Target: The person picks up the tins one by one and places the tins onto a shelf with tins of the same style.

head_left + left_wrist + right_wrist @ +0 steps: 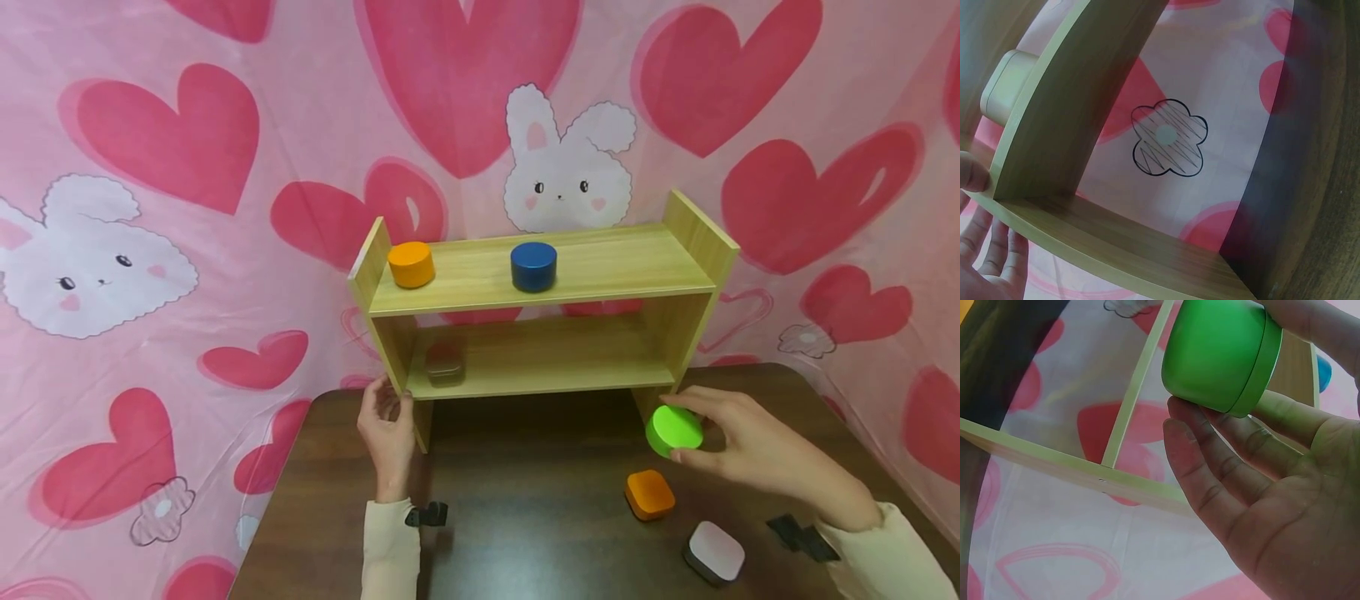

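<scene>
A round, bright green tin (675,431) is held by my right hand (757,442) in front of the right end of a two-tier wooden shelf (615,258). In the right wrist view the green tin (1219,353) lies tilted between thumb and fingers, its lid seam showing. At the shelf's lower left corner, my left hand (390,429) grips the side panel. The left wrist view has its thumb (972,172) at the front edge and the other fingers along the outer side.
On the top tier stand a round orange tin (411,265) and a round blue tin (533,267). A rounded-square tin (444,364) sits at the lower tier's left. An orange square tin (649,495) and a pale-topped square tin (715,552) lie on the dark table (525,500).
</scene>
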{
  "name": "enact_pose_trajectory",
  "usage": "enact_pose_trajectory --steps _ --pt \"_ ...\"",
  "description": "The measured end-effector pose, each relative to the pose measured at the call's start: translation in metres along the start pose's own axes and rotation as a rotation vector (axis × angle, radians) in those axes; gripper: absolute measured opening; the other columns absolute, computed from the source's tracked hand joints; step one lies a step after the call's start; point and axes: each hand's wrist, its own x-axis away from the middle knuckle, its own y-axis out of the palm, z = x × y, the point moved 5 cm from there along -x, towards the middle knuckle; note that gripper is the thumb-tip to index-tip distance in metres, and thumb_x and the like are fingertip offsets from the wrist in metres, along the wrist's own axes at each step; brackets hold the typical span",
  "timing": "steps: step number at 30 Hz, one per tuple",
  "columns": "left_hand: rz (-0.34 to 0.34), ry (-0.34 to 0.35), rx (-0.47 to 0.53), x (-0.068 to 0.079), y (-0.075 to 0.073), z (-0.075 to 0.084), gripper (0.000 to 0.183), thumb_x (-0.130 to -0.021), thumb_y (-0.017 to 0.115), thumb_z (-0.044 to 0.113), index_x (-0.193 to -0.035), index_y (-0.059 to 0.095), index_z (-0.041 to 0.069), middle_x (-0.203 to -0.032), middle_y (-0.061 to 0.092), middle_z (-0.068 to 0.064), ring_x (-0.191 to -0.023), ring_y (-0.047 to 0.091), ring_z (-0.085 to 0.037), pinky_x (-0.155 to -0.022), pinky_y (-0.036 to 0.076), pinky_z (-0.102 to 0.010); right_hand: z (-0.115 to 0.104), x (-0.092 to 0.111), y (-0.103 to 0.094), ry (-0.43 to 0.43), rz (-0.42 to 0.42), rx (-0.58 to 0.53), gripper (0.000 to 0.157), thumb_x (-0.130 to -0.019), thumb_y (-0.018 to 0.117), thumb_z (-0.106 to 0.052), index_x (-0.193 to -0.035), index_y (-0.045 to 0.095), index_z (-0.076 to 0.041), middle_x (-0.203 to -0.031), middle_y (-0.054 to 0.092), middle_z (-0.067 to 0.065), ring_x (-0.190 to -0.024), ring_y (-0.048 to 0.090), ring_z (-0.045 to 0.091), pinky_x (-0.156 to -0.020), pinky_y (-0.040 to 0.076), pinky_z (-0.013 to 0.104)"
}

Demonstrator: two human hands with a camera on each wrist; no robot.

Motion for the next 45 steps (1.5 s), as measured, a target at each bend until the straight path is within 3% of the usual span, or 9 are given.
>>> enact_pose_trajectory --steps 11,18,29,45 --pt "0.011 -0.011 0.021 -0.003 0.002 0.000 0.029 -0.088 0.064 -0.016 -0.116 0.063 -0.018 -0.106 0.066 -0.032 -0.094 0.065 -0.013 -0.085 0.056 -0.012 -0.005 -0.011 -0.009 -0.003 -0.010 0.052 0.065 -0.068 0.096 -0.020 -0.125 0.070 -0.006 -0.106 0.069 -0.010 -0.084 0.053 -0.008 -0.066 0.052 0.016" --pt "0.004 0.015 0.023 -0.005 0.005 0.004 0.028 -0.088 0.064 -0.016 -0.116 0.063 -0.018 -0.106 0.066 -0.035 -0.093 0.065 -0.014 -0.085 0.055 -0.012 -0.008 -0.014 -0.014 -0.013 -0.003 0.062 0.067 -0.068 0.097 -0.022 -0.127 0.070 -0.008 -0.105 0.068 -0.013 -0.085 0.052 -0.007 -0.067 0.051 0.015" --pt "0.005 -0.005 0.004 -0.004 0.001 -0.003 0.028 -0.089 0.065 -0.015 -0.117 0.064 -0.014 -0.107 0.066 -0.031 -0.093 0.065 -0.012 -0.084 0.055 -0.011 -0.017 -0.020 -0.018 -0.038 0.005 0.092 0.064 -0.068 0.096 -0.025 -0.127 0.071 -0.015 -0.108 0.069 -0.017 -0.088 0.057 -0.005 -0.074 0.054 0.018" --pt "0.012 0.013 -0.015 0.002 -0.001 -0.002 0.028 -0.088 0.064 -0.017 -0.116 0.064 -0.015 -0.106 0.067 -0.032 -0.093 0.065 -0.013 -0.083 0.055 -0.011 -0.022 -0.024 -0.027 -0.053 -0.003 0.154 0.067 -0.068 0.097 -0.034 -0.127 0.072 -0.014 -0.110 0.069 -0.017 -0.092 0.061 0.001 -0.078 0.058 0.028"
